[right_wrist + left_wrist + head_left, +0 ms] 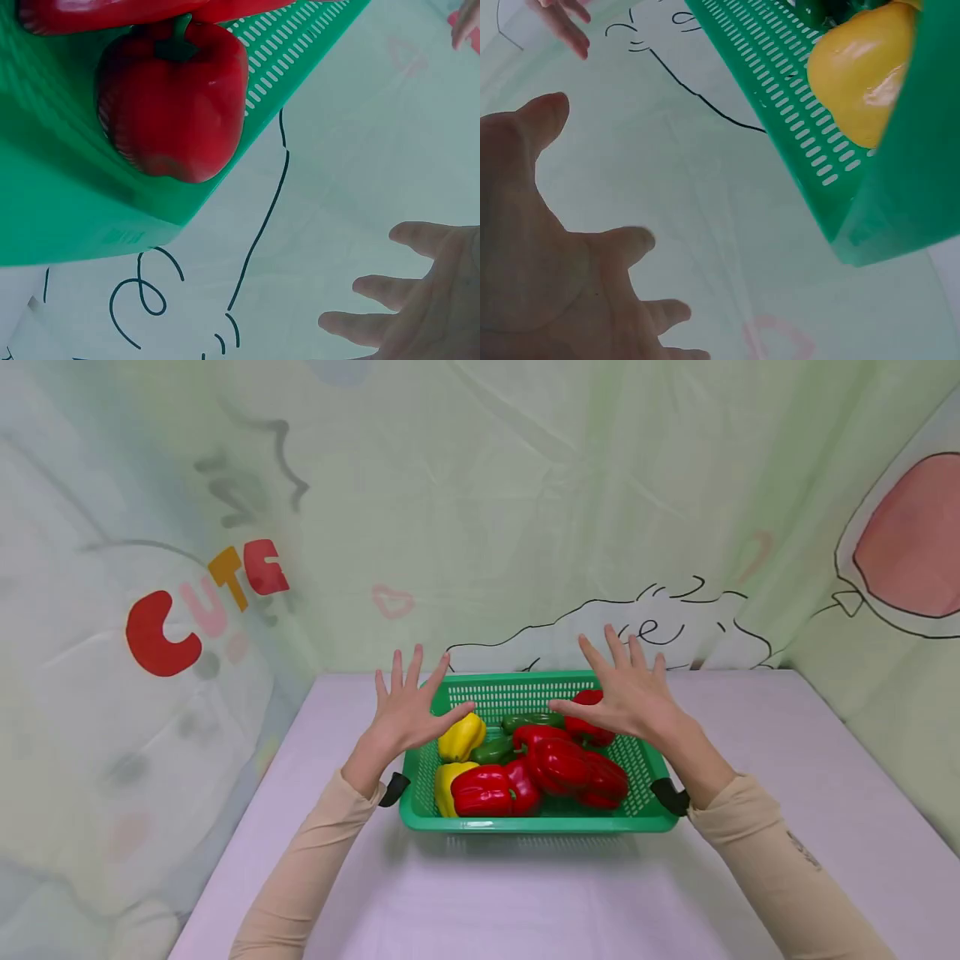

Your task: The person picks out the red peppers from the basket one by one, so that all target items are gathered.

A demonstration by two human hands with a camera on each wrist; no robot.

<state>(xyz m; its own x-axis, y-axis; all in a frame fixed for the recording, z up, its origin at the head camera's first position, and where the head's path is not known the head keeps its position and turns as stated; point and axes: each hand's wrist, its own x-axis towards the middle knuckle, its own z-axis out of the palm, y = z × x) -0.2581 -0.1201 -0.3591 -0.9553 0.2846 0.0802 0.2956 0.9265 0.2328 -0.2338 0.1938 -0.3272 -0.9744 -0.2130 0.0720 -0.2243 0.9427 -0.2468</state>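
Observation:
Both hands are raised with fingers spread and hold nothing. My left hand (pixel 408 714) hovers over the left side of a green plastic basket (pixel 540 825), nearest a yellow bell pepper (pixel 462 737). Over the basket's right side is my right hand (pixel 633 697), partly covering a red bell pepper (pixel 587 731). Inside the basket lie several more red bell peppers (pixel 483 792), a second yellow pepper (pixel 444 789) and green cucumber-like vegetables (pixel 531 722). In the right wrist view, a red bell pepper (pixel 176 101) with a green stem sits in the basket corner, apart from the fingers.
The basket stands on a table with a pale lilac cover (pixel 480 902), near its back edge. Behind and beside it hangs a printed cloth (pixel 480 527) with cartoon outlines, coloured letters and a pink balloon shape. Dark wrist straps (pixel 394 789) sit beside the basket's ends.

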